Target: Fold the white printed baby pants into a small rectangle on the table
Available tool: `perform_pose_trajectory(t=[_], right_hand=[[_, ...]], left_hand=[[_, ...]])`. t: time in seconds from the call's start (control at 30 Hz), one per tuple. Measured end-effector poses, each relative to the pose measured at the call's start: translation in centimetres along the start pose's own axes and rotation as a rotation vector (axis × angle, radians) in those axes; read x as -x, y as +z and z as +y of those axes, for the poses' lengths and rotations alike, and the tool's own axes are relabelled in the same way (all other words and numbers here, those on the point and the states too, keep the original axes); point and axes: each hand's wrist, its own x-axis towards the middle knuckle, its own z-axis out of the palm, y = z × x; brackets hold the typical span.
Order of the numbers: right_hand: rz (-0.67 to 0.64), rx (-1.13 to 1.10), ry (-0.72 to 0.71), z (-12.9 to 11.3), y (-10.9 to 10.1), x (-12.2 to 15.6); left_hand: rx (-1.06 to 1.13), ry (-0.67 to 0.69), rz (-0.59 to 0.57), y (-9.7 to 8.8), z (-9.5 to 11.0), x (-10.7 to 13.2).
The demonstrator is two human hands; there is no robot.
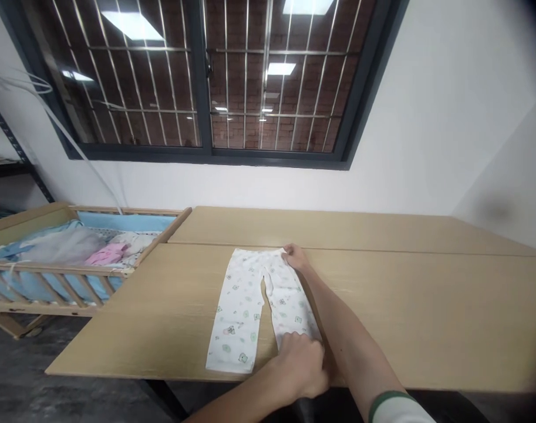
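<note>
A pair of white baby pants (239, 317) printed with small green animals and leaves lies flat on the wooden table, waistband away from me. My right hand (295, 257) reaches to the far end and pinches the right corner of the waistband. Nearer to me, my left hand (302, 363) is closed over the bottom of the right leg, hiding its cuff. The left leg lies straight, with its cuff close to the table's front edge. Between the two legs a narrow gap shows the wood.
The light wooden table (417, 311) has a second board behind it along the wall. At the left stands a wooden crib (56, 276) with blue lining, holding a pink cloth (107, 254) and other bedding. A barred, dark-framed window (210, 155) is above.
</note>
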Motion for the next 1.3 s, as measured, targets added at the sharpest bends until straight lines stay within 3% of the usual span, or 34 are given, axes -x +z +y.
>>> perform_pose_trajectory(t=[0.13, 0.3, 0.37, 0.47, 0.63, 0.77, 0.9, 0.97, 1.03, 1.1, 1.2, 1.3], right_hand=[[-0.002, -0.008, 0.065, -2.0, 0.0, 0.2], [-0.027, -0.025, 0.089, -6.8, 1.8, -0.8], [-0.041, -0.012, 0.083, -8.8, 3.6, -1.1], [-0.065, 0.029, 0.072, -11.3, 7.4, -0.5], [-0.097, 0.135, 0.036, -13.6, 13.8, 2.1], [-0.109, 0.222, 0.007, -14.7, 15.8, 4.1], [-0.140, 0.271, -0.055, -15.9, 15.5, 5.4], [-0.181, 0.269, -0.140, -16.5, 14.8, 6.6], [-0.247, 0.252, -0.253, -17.0, 13.8, 8.6], [-0.388, 0.218, -0.452, -17.2, 12.3, 11.7], [-0.755, 0.157, -0.832, -17.0, 9.4, 17.6], [-1.062, 0.194, -0.934, -15.6, 7.0, 22.5]], left_hand=[[0.018, -0.110, 0.127, -0.9, -0.7, 2.0], [0.520, -0.179, 0.351, -1.4, -2.7, 7.4], [0.659, -0.181, 0.437, -1.3, -3.9, 9.8], [0.680, -0.243, 0.544, -1.3, -5.7, 13.0], [0.602, -0.373, 0.577, -1.9, -8.0, 16.4], [0.483, -0.423, 0.586, -2.4, -9.3, 17.6], [0.100, -0.550, 0.615, -2.1, -10.4, 18.5], [-0.210, -0.553, 0.743, -1.4, -10.5, 19.0], [-0.458, -0.431, 0.885, -0.5, -10.0, 19.2], [-0.603, -0.266, 0.963, 0.7, -9.1, 19.0], [-0.726, -0.132, 0.994, 2.8, -8.1, 17.9], [-0.830, -0.101, 1.026, 4.6, -8.8, 16.6]])
